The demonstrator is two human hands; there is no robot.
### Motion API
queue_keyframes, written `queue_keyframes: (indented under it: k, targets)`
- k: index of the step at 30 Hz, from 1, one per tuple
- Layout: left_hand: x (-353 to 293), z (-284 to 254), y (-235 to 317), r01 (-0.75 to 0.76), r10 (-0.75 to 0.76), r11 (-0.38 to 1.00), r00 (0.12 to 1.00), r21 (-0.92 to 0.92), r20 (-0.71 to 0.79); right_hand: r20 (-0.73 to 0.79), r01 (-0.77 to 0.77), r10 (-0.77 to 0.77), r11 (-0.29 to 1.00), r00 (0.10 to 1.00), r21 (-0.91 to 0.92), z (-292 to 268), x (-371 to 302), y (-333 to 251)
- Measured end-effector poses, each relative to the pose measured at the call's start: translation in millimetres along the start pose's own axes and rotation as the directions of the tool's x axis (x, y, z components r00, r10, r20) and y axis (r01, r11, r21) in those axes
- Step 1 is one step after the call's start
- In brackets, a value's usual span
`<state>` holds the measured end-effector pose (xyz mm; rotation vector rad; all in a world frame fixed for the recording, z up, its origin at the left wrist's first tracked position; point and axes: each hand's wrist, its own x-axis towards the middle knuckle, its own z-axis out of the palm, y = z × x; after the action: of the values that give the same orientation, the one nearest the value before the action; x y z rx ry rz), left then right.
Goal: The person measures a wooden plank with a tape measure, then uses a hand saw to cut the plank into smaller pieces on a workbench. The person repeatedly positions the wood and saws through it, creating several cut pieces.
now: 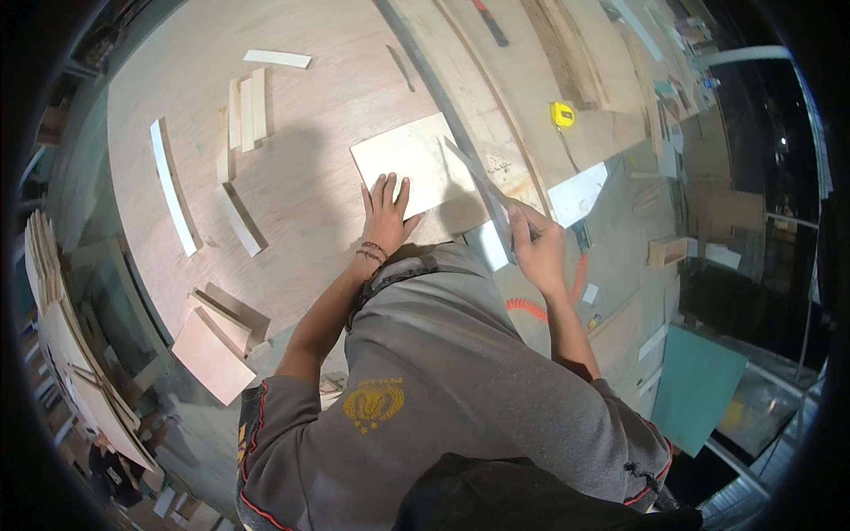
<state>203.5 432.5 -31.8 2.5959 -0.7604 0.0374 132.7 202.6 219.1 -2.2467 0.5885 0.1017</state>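
Note:
My left hand (384, 212) lies flat with fingers spread on the near edge of a pale, square-cornered wooden board (412, 159). The board rests on a large wooden sheet (301, 195), close to that sheet's right edge. My right hand (538, 248) is closed around the lower end of a tool with a long, grey, tapering blade (482, 175). Its narrow tip reaches up and left to the board's right side. Whether the blade touches the wood, I cannot tell. My fingers hide the tool's handle, and its exact kind is unclear.
Several narrow wood strips (247, 111) and a white strip (173, 186) lie at left. Loose panels (215, 354) stick out at the lower left. A yellow tape measure (562, 113) and a red-handled tool (490, 22) lie right. An orange coiled hose (529, 308) hangs near my right forearm.

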Motion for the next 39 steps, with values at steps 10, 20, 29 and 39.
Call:
queue_keyframes:
  k: [10,20,29,39]
  targets:
    - [12,13,6,0.028,-0.029,1.000,0.998,-0.005,-0.048,-0.106,0.019,-0.026,0.997,0.994,-0.071,12,-9,42]
    - [40,8,-18,0.032,-0.030,0.999,0.998,0.031,-0.050,-0.134,0.039,-0.044,0.998,0.990,-0.039,21,18,18]
    - [73,-1,-47,0.055,-0.054,0.995,0.998,0.084,-0.015,-0.117,0.024,-0.029,0.998,0.993,-0.050,32,57,2]
    - [93,-1,-69,0.054,-0.051,0.997,0.998,0.061,-0.046,-0.165,0.075,-0.073,0.997,0.983,0.003,49,79,-2]
